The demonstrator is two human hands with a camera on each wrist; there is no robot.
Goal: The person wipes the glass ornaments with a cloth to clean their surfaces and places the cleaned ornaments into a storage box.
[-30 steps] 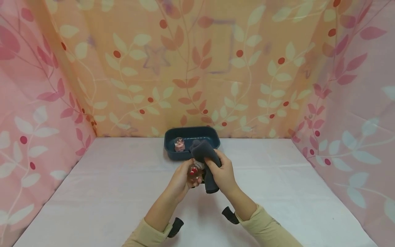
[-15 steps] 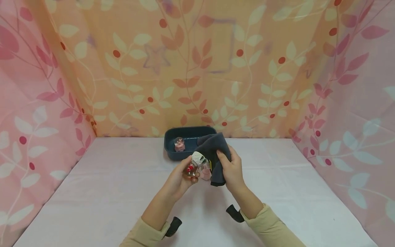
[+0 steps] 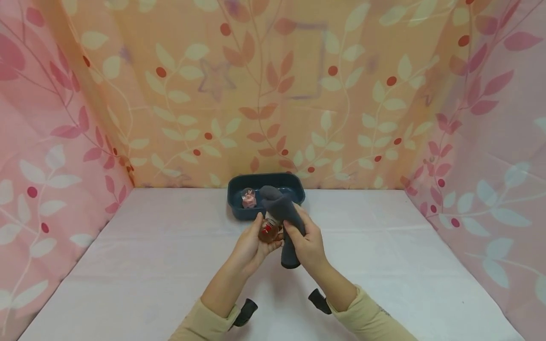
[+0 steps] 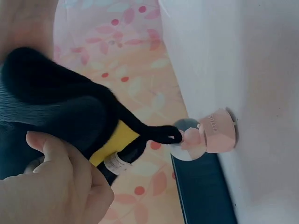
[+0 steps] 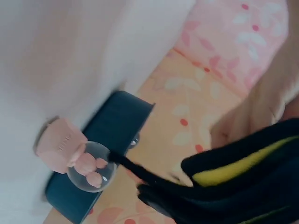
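Observation:
My left hand (image 3: 247,248) grips a small snow globe (image 3: 268,230) with a red figure inside, its clear ball facing down towards me. Over the globe's pale base lies a dark grey cloth (image 3: 279,208), pinched between the thumb and fingers of my right hand (image 3: 310,237). Up close, the cloth (image 4: 60,126) shows black edging, a yellow strip, a label and a hanging loop. The wrist views catch a second snow globe with a pink base (image 4: 217,133), upright on the table beyond the loop; in the head view my hands and the cloth hide it.
A dark blue tray (image 3: 241,215) stands at the back of the white table (image 3: 149,265), against the orange leaf-patterned curtain (image 3: 179,118). Inside its left half sits another pink snow globe (image 3: 249,199). Pink patterned curtains close off both sides.
Half a second ago the cloth was drawn off to the right, baring the globe's white base. Now my right hand has come back left and the cloth covers the base again.

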